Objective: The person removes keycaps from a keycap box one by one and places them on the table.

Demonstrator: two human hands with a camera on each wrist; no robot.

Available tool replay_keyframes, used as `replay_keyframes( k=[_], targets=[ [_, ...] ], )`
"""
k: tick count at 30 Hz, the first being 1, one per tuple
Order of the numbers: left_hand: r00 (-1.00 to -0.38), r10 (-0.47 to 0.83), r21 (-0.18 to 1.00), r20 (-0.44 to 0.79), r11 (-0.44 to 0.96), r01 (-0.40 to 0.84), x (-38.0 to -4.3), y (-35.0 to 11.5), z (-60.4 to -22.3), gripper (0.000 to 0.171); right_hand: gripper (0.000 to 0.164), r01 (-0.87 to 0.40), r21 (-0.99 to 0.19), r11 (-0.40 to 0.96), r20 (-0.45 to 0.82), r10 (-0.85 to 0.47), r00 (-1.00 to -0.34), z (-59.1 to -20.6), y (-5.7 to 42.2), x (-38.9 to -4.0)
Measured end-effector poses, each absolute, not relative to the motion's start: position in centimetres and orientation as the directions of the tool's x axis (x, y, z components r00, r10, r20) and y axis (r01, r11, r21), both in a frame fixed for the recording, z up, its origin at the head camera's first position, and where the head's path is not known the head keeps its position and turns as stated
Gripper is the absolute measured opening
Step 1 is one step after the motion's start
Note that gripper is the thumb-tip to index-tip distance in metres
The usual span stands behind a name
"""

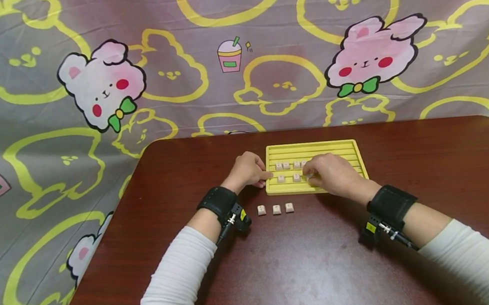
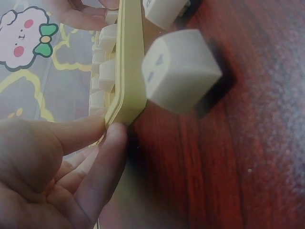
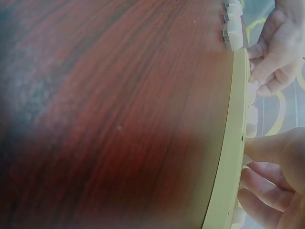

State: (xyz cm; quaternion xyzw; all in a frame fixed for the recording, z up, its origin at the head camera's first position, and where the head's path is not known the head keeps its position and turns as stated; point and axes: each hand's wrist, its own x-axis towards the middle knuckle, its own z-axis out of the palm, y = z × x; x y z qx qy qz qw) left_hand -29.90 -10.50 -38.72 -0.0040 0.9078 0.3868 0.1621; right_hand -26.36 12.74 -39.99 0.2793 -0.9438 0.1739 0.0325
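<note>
A yellow ridged tray (image 1: 316,150) lies toward the far side of the table, with several off-white keycaps (image 1: 296,177) sitting in two of its rows. My left hand (image 1: 246,171) pinches the tray's near left corner between thumb and fingers, seen closely in the left wrist view. Over the tray's right half, my right hand (image 1: 336,174) pinches a small whitish keycap (image 3: 246,160) low in the nearer row; the fingers mostly hide it. Three loose keycaps (image 1: 276,210) stand on the table in front of the tray, one of them large in the left wrist view.
The dark red-brown wooden table (image 1: 286,278) extends around the tray on all sides. Behind it and to the left hangs a grey curtain (image 1: 201,92) with cartoon prints. Black camera straps (image 1: 391,208) sit on both wrists.
</note>
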Motion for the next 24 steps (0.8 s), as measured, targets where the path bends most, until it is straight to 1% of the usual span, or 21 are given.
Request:
replay_keyframes(
  k=[24],
  targets=[
    [-0.945, 0.133, 0.696, -0.299, 0.708, -0.120, -29.71, -10.84, -38.62, 0.020, 0.016, -0.543, -0.324, 0.775, 0.172, -0.516, -0.839, -39.44, 12.53, -25.92]
  ],
)
